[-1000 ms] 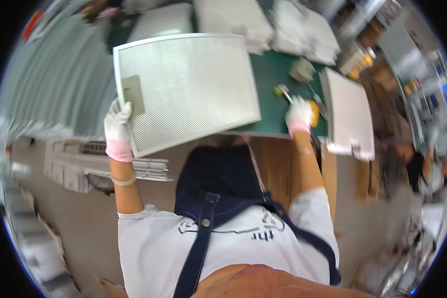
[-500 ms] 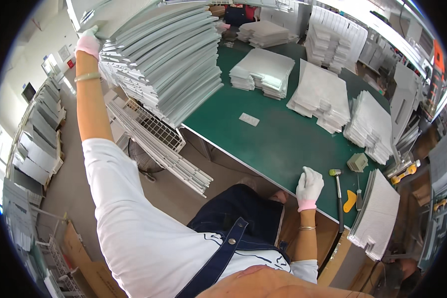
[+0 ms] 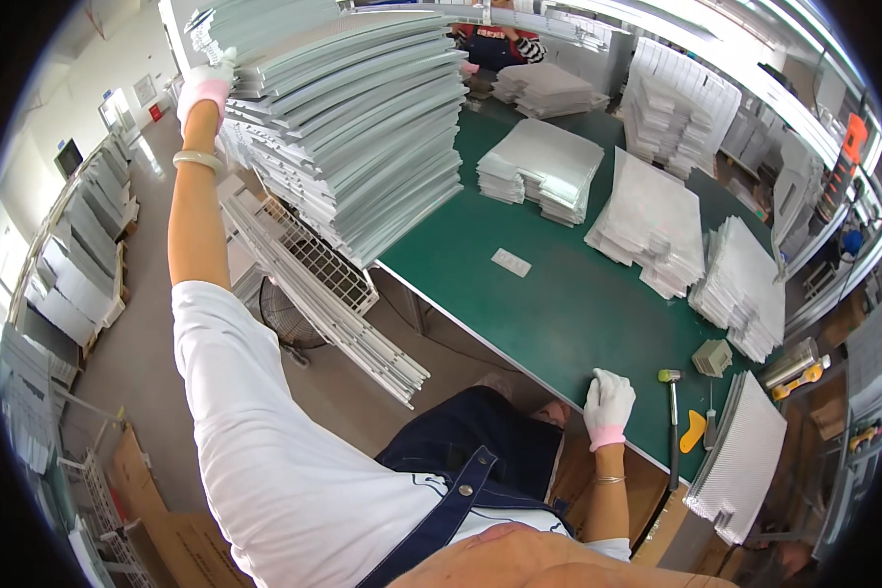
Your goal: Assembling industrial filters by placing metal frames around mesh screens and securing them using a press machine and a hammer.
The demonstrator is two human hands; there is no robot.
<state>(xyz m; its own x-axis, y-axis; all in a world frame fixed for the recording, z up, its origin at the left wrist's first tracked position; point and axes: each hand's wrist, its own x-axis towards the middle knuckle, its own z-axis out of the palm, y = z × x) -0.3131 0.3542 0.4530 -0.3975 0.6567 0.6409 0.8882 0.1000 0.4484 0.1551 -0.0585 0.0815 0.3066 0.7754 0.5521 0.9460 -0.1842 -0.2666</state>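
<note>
The left hand (image 3: 206, 83), in a white glove, is raised high with fingers curled onto the left edge of the top of a tall stack of grey metal panels (image 3: 363, 127), which stands at the left end of the green table (image 3: 559, 314). Lower stacks of panels (image 3: 542, 169) lie further along. The gloved right hand (image 3: 608, 402) rests spread on the table's near edge, holding nothing, just left of a hammer (image 3: 672, 421) and a yellow-handled tool (image 3: 694, 431).
</note>
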